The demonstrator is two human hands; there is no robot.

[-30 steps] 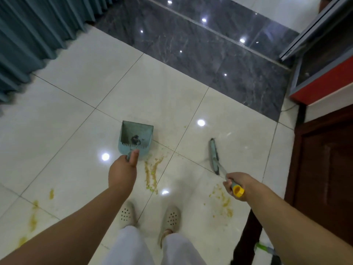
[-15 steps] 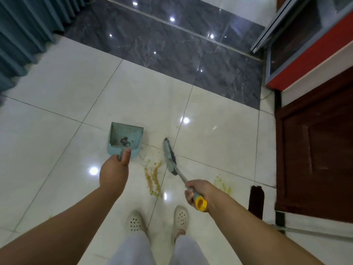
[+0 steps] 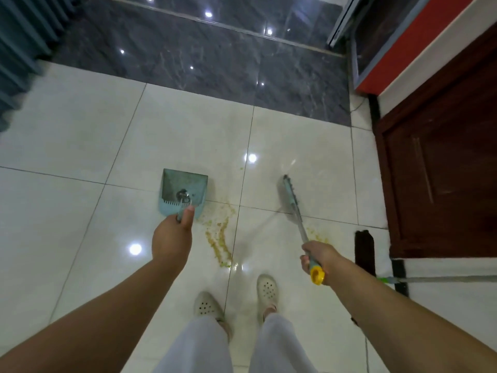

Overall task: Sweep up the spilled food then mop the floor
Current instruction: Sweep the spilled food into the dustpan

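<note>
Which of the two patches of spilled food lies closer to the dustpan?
The larger yellow streak, just right of the dustpan held by the left hand. The smaller patch lies apart, beside the broom handle near the right hand.

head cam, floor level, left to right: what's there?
Curtain → dustpan in the left hand → yellow spill → broom in the right hand → mop head → brown door.
</note>
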